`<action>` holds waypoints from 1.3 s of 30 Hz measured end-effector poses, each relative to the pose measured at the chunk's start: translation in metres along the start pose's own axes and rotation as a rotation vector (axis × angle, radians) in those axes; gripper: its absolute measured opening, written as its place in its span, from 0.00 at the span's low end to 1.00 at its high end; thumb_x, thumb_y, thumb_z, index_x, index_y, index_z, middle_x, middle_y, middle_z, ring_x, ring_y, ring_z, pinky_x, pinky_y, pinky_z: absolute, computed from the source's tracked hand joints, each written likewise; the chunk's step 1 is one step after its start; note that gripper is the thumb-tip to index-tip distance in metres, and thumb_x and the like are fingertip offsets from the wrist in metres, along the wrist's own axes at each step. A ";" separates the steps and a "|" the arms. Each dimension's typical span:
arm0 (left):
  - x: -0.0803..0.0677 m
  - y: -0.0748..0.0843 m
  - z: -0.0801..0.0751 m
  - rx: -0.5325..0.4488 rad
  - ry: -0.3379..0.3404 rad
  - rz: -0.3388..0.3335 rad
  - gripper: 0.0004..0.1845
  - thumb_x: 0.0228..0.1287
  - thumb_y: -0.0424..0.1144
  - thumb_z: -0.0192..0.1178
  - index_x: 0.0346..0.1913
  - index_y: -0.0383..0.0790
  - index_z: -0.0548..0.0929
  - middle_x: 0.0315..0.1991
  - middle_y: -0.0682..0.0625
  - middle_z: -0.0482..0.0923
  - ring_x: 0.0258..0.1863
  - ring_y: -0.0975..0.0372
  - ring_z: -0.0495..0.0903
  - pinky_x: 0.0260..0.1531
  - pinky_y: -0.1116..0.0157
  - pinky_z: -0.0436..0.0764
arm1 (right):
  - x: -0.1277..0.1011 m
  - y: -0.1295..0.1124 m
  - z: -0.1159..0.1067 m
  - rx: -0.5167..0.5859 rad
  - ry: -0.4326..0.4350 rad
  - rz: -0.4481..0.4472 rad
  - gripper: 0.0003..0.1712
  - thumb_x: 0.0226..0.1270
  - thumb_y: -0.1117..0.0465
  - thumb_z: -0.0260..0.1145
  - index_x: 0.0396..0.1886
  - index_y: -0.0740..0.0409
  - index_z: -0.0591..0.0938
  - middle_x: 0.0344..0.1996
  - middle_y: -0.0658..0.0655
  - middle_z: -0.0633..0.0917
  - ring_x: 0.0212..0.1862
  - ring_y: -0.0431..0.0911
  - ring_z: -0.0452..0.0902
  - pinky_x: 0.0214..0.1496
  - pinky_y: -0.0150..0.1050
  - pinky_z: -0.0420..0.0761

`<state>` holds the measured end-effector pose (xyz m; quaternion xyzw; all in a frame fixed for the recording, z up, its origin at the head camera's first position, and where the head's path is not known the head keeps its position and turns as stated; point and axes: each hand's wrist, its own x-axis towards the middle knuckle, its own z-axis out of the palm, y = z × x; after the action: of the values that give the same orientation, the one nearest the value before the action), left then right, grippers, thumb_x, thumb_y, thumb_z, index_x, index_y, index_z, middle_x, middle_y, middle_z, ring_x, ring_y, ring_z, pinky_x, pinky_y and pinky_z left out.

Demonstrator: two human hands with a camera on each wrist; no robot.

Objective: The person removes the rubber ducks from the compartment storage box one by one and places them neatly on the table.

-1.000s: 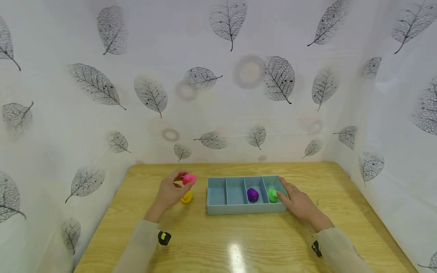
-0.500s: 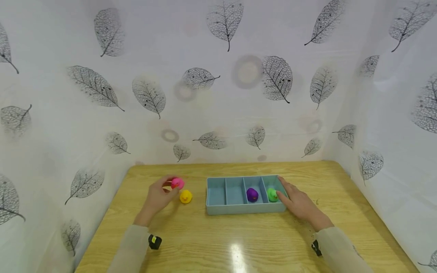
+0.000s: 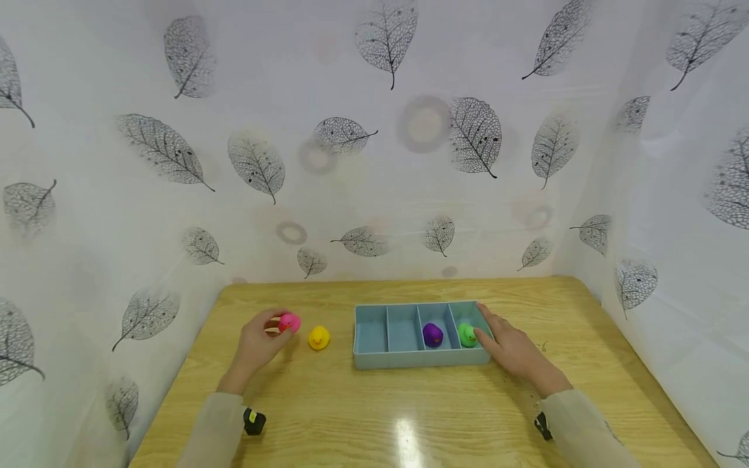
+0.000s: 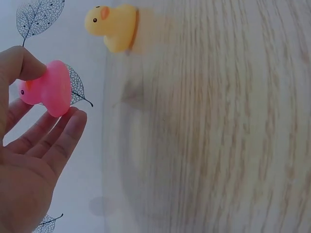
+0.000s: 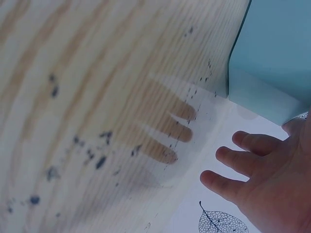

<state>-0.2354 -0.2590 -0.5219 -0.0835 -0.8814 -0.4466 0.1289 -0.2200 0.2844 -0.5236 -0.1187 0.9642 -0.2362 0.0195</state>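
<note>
The left hand (image 3: 257, 339) pinches a pink duck (image 3: 289, 323) between thumb and fingertips, towards the worktop's (image 3: 345, 416) far left corner, near a yellow duck (image 3: 318, 338). The right hand (image 3: 516, 349), fingers mostly straight and spread, touches the right end of a blue tray (image 3: 404, 360); its two compartments nearest the worktop's right edge hold purple (image 3: 433, 335) and green ducks (image 3: 467, 335).

Layout on my table (image 3: 328, 403)

Left to right: my left hand (image 3: 257, 338) with held duck (image 3: 289, 322), loose duck (image 3: 318, 338), tray (image 3: 404, 361) with my right hand (image 3: 512, 348) at its right end. Inner duck (image 3: 433, 335): third compartment (image 3: 430, 313); outer duck (image 3: 467, 334): fourth.
</note>
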 end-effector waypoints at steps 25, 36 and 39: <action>-0.010 -0.014 0.000 0.062 -0.133 -0.113 0.20 0.64 0.35 0.75 0.58 0.34 0.86 0.54 0.39 0.86 0.50 0.50 0.86 0.47 0.64 0.87 | 0.001 0.003 0.002 0.012 -0.001 0.000 0.42 0.86 0.36 0.43 0.88 0.51 0.49 0.79 0.75 0.64 0.73 0.78 0.66 0.69 0.75 0.70; -0.010 -0.020 0.003 0.040 -0.163 -0.159 0.22 0.64 0.29 0.70 0.61 0.33 0.84 0.57 0.35 0.85 0.54 0.47 0.86 0.56 0.51 0.87 | 0.000 0.004 0.003 0.014 -0.003 0.005 0.42 0.86 0.36 0.43 0.88 0.50 0.48 0.79 0.75 0.63 0.73 0.77 0.65 0.69 0.75 0.70; -0.010 -0.021 0.003 0.047 -0.170 -0.163 0.23 0.64 0.30 0.70 0.62 0.33 0.84 0.58 0.36 0.85 0.54 0.47 0.85 0.57 0.51 0.86 | 0.000 0.004 0.004 0.014 -0.003 0.005 0.42 0.86 0.36 0.43 0.88 0.49 0.48 0.79 0.75 0.64 0.73 0.77 0.65 0.69 0.75 0.70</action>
<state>-0.2314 -0.2689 -0.5426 -0.0463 -0.9033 -0.4261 0.0188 -0.2206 0.2857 -0.5287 -0.1167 0.9628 -0.2427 0.0222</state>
